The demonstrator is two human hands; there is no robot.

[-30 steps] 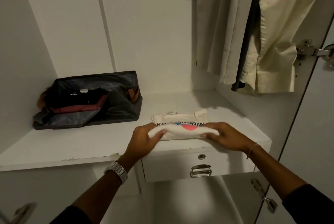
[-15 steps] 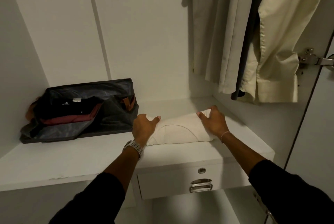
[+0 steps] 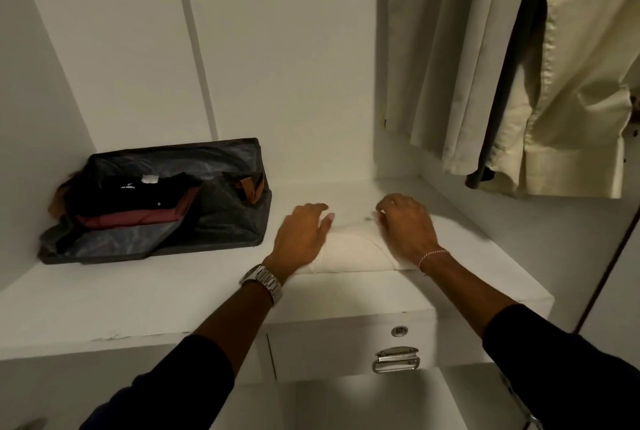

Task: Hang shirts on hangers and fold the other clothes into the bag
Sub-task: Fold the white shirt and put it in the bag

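On the wardrobe shelf: a folded cream garment [image 3: 349, 253] lies near the front edge of the white shelf [image 3: 138, 301], just above a drawer [image 3: 349, 350] with a metal pull.
Left hand: the left hand [image 3: 301, 239] rests palm-down on the garment's left end, fingers [image 3: 320, 218] loosely spread and holding nothing, apparently flattening the fold.
Right hand: the right hand [image 3: 408, 225] presses the right end the same way, fingers slightly bent, nothing pinched.
Why held so: two flat palms at opposite ends likely keep the soft bundle from springing open before it is carried.
Bag: a dark fabric bag [image 3: 207, 207] sits open to the left, near but apart from the garment, with black and maroon folded clothes [image 3: 135, 201] stacked inside.
Hanging shirts: pale beige and cream shirts [image 3: 571, 83] hang at upper right, smooth woven cloth falling in long pleats.
Textures: garment looks thick, matte, rounded at its fold; bag looks thin with a slight sheen.
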